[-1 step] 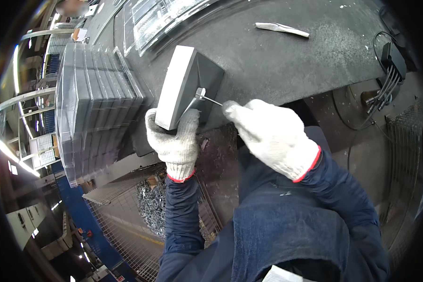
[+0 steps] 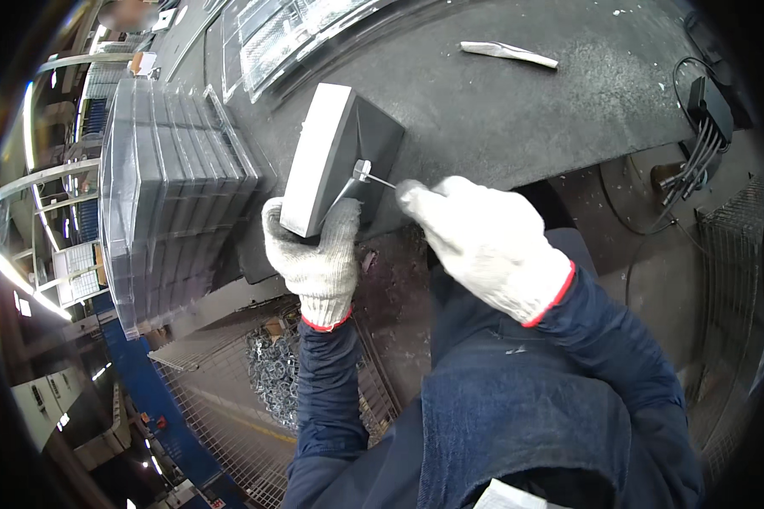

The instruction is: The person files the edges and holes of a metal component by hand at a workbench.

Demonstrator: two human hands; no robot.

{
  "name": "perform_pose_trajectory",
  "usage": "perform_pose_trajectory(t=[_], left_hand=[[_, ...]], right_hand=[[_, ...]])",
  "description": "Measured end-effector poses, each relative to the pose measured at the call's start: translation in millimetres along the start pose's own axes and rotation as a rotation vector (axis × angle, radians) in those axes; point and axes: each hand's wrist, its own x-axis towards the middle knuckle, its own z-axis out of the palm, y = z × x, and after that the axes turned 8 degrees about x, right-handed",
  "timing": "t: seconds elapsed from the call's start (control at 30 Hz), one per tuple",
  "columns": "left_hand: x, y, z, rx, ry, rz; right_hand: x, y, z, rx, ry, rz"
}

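2 grips: left hand (image 2: 316,257) around grey-white block (image 2: 341,157), right hand (image 2: 487,248) on thin rod (image 2: 382,181).

At the near edge of the surface (image 2: 586,110), the right hand (image 2: 480,242) has shifted slightly left, closer to the box (image 2: 382,136), and less of its thin rod (image 2: 382,181) shows.

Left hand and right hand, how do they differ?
The left hand grips a white-and-grey block at its lower end, while the right hand holds a thin rod. The left hand spreads around the block; the right hand is bunched closed. Both wear white gloves edged in red.
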Motion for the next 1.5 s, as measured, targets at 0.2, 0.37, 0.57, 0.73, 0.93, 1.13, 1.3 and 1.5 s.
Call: perform_pose_trajectory(t=[0.2, 0.37, 0.57, 0.73, 0.93, 1.13, 1.3, 1.5], left_hand=[[0.1, -4.1, -1.1, 0.135, -0.022, 0.036], [2.3, 2.8, 4.9, 0.027, -0.041, -0.016], [1.6, -16.6, 5.9, -0.107, 0.064, -0.021], [7.7, -18.0, 24.9, -0.108, 0.248, -0.068], [11.5, -3.7, 34.5, -0.082, 0.138, -0.046], [0.2, -4.8, 28.2, -0.042, 0.131, -0.021], [1.2, -7.2, 31.2, -0.02, 0.083, -0.021], [3.0, 0.8, 31.8, -0.082, 0.08, -0.016]], right_hand=[[25.9, 1.2, 3.8, -0.046, -0.058, -0.029], [16.7, -4.9, -10.3, -0.078, -0.123, 0.046], [18.5, 31.6, -79.0, 0.152, -0.183, 0.164], [42.9, 85.7, -64.7, -0.307, 0.072, -0.045], [76.6, 155.0, -84.7, -0.703, 0.179, -0.016], [45.1, 63.4, -57.7, -0.189, 0.22, -0.067], [17.4, 39.5, -22.3, -0.047, 0.158, -0.166], [60.3, 44.7, 17.2, 0.211, 0.062, -0.09]])
